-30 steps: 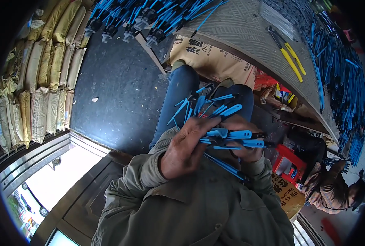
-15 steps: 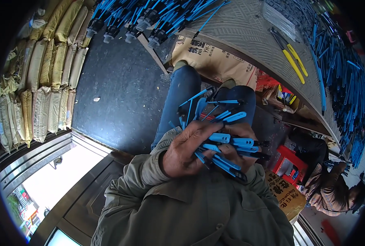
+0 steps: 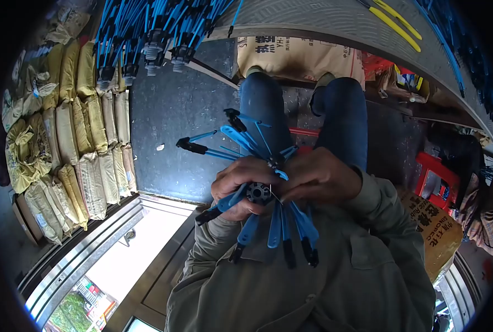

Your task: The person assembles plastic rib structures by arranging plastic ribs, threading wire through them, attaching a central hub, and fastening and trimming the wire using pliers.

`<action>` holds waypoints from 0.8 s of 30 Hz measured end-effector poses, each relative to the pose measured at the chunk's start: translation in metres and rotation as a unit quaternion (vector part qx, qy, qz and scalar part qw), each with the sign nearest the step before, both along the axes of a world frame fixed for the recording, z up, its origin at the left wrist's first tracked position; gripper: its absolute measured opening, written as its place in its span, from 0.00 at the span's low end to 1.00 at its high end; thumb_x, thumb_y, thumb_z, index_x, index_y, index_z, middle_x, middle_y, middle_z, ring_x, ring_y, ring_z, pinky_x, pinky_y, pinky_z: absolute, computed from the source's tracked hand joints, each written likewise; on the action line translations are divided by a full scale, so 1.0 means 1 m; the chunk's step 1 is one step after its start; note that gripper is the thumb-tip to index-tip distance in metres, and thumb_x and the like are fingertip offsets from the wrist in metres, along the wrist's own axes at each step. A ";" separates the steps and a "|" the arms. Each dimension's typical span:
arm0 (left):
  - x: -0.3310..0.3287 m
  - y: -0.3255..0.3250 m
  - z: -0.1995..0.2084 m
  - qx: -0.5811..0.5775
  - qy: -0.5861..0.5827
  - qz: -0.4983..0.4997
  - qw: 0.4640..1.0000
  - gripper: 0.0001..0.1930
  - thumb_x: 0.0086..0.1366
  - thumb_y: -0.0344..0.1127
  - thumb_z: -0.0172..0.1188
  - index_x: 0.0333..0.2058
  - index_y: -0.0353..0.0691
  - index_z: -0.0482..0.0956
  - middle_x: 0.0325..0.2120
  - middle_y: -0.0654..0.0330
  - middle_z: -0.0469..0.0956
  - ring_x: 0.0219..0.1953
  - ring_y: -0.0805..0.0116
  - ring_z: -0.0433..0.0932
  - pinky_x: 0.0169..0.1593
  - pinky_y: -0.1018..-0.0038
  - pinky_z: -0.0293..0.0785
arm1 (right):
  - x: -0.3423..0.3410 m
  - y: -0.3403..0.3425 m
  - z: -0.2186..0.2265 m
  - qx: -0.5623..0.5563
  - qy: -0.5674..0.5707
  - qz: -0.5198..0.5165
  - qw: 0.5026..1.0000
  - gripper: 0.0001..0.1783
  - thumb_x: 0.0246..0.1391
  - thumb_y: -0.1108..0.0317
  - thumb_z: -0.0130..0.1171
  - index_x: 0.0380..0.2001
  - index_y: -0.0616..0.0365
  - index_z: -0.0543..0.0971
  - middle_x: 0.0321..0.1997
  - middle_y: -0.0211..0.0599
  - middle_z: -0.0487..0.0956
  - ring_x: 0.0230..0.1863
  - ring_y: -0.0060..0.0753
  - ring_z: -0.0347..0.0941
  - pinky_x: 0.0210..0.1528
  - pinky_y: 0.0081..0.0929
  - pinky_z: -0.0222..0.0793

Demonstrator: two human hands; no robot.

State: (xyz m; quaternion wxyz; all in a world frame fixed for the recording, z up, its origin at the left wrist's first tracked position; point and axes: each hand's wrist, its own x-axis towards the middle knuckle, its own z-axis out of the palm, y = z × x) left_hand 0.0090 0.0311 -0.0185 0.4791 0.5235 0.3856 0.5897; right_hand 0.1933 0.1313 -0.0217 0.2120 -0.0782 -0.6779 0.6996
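Note:
In front of my torso is a spoked assembly: a round, notched black hub with flat blue ribs radiating outward, several ending in black joints. My left hand is wrapped round the hub's side and the ribs near it. To the right of the hub, my right hand is closed, thumb and fingers pinched against the assembly. A thin pale line, like a wire, runs between the hub and the right fingertips; what those fingers grip is mostly hidden. Other ribs with black joints stick out beyond my left hand.
Similar blue-ribbed assemblies hang over the table edge at upper left. Yellow-handled pliers lie on the grey table. Stacked sacks stand at left. A red stool, a cardboard box and part of another person are at right.
The ribs, bunched between both hands before, now spread out with the hub showing. My right hand has shifted to the hub's right side. The view has tilted, so the table sits higher.

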 end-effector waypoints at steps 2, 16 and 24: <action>0.004 -0.004 0.001 0.013 0.027 0.056 0.998 0.24 0.45 0.47 0.71 0.34 0.34 0.78 0.32 0.55 0.78 0.36 0.61 0.77 0.41 0.68 0.72 | -0.005 -0.002 0.006 0.120 0.022 -0.037 0.992 0.08 0.46 0.65 0.64 0.27 0.57 0.80 0.21 0.37 0.75 0.25 0.35 0.75 0.26 0.30 0.66; 0.010 -0.004 0.010 0.033 0.165 0.060 0.984 0.20 0.52 0.43 0.67 0.37 0.35 0.75 0.32 0.54 0.77 0.36 0.58 0.77 0.41 0.67 0.72 | -0.004 -0.011 0.009 0.042 -0.044 -0.118 0.991 0.08 0.40 0.68 0.68 0.22 0.58 0.79 0.21 0.35 0.75 0.21 0.28 0.73 0.22 0.24 0.63; 0.027 0.010 0.005 0.052 0.145 0.096 0.983 0.17 0.54 0.40 0.65 0.38 0.34 0.74 0.33 0.54 0.77 0.36 0.58 0.77 0.41 0.68 0.72 | -0.004 0.011 -0.016 -0.044 -0.040 -0.044 0.997 0.08 0.40 0.68 0.69 0.20 0.57 0.79 0.19 0.35 0.75 0.20 0.25 0.72 0.21 0.21 0.60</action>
